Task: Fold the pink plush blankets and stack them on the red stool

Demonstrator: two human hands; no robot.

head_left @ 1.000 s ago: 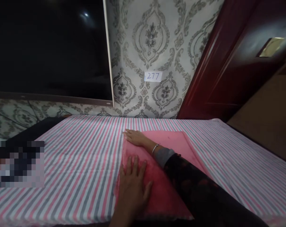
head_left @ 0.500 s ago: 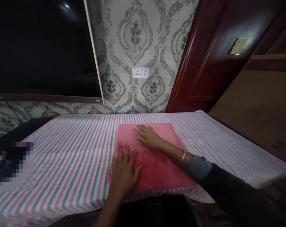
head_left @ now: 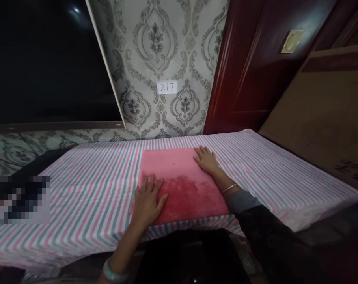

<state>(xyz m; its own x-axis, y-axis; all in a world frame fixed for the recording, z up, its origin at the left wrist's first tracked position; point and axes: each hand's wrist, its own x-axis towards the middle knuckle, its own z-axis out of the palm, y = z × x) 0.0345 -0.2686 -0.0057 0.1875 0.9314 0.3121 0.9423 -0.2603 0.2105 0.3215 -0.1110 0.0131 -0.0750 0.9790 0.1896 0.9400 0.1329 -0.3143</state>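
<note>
A pink, plush-looking piece of fabric (head_left: 187,197) lies spread flat on the striped tablecloth (head_left: 102,189). Its far part is lighter and smooth, its near part a darker pinkish red. My left hand (head_left: 148,201) rests on its left edge, fingers spread and pointing away from me. Flat on the far right part of the fabric is my right hand (head_left: 207,159), its fingers apart. Neither hand grips anything. Whether the fabric is one layer or folded I cannot tell.
A large dark television screen (head_left: 49,67) is at the upper left, before patterned wallpaper. A paper label reading 277 (head_left: 167,87) is on the wall. A dark red door or panel (head_left: 244,67) and a big cardboard box (head_left: 323,106) stand on the right. A pixelated patch covers something at left.
My right hand has slid right across the fabric, from its far middle to its far right edge. My left hand stays on the left edge. The camera view has shifted slightly.
</note>
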